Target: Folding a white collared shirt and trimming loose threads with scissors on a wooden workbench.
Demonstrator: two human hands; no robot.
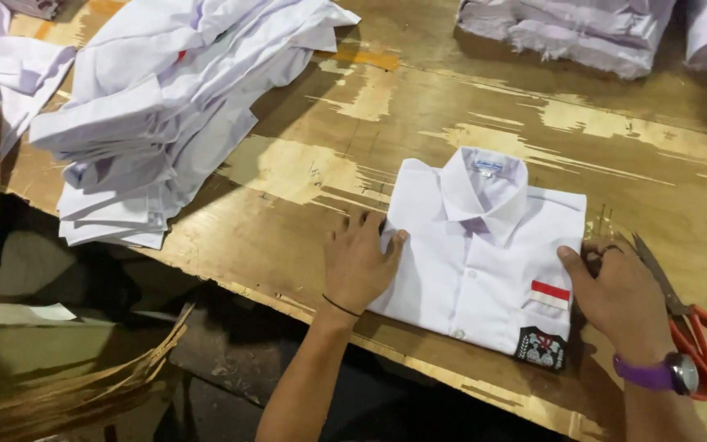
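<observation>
Folded white shirt (484,254) lying flat on wooden bench (304,172), centre-right, collar toward 12 o'clock. Left hand (358,262) pressed flat at 9 o'clock edge of shirt, fingers spread open, gripping nothing. Right hand (619,295) at 3 o'clock edge, thumb touching shirt beside red-white patch, fingers loosely curled, holding nothing. Red-handled scissors (689,327) just beside right hand, 3 o'clock. Pile of white shirts (173,106) toward 10 o'clock, well apart.
</observation>
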